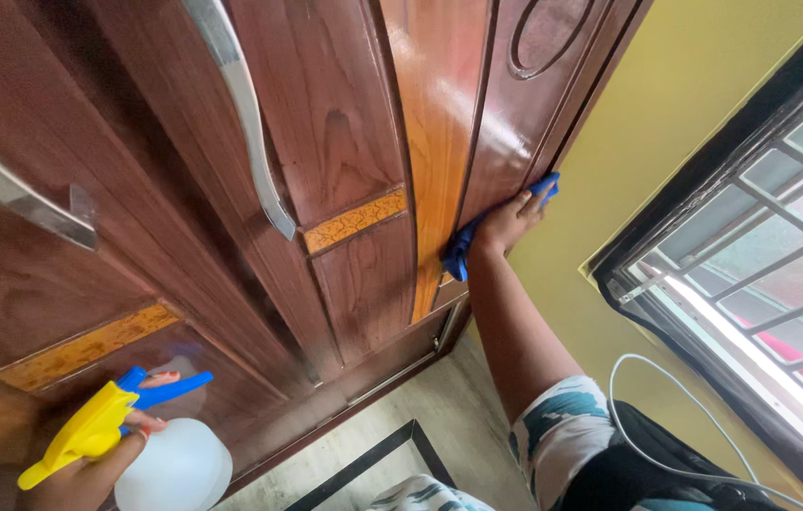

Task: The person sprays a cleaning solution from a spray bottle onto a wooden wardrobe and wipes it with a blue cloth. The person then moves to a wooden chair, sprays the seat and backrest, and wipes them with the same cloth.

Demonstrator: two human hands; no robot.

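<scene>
We see our right hand [512,220] pressing a blue cloth [463,248] flat against the glossy wooden wardrobe door [364,142], the grip spread over the cloth, which trails down and left from it. Our left hand [89,473] is clenched around a white spray bottle [173,468] with a yellow and blue trigger head [99,426], nozzle pointing up and right toward the door. The bottle's long axis tilts. We judge it could slip or mist the floor [420,407] if squeezed carelessly.
</scene>
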